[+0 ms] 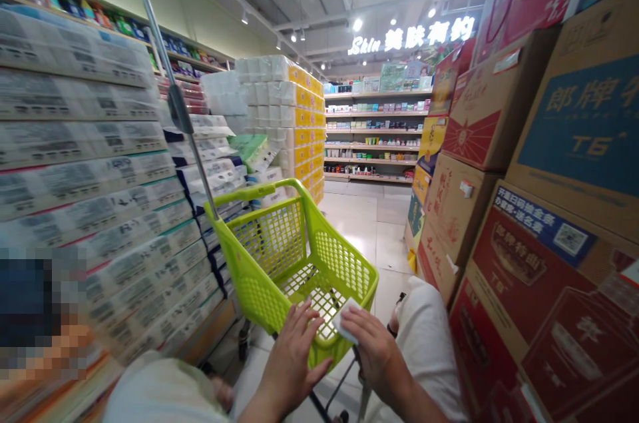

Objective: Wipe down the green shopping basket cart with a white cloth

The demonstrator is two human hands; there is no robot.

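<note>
A lime-green plastic shopping cart basket (344, 253) stands in front of me, its lattice floor bare. My left hand (294, 353) is at the basket's near end, fingers stretched out and slightly apart over the rim, with nothing in them. Whether its palm presses on the plastic I cannot tell. Under the fingers of my right hand (372, 343) is a folded white wipe (345, 318), held against the near right corner of the rim. The cart's handle (249, 194) is on the far side, and a grey metal pole (154, 23) rises from its left end.
Stacked packs of paper goods (100, 143) wall in the left side. Cardboard cartons (544, 236) are piled close on the right. Beyond the cart, a tiled aisle (364, 223) leads to stocked shelves (374, 130). My knee in white trousers (429, 323) is beside the cart.
</note>
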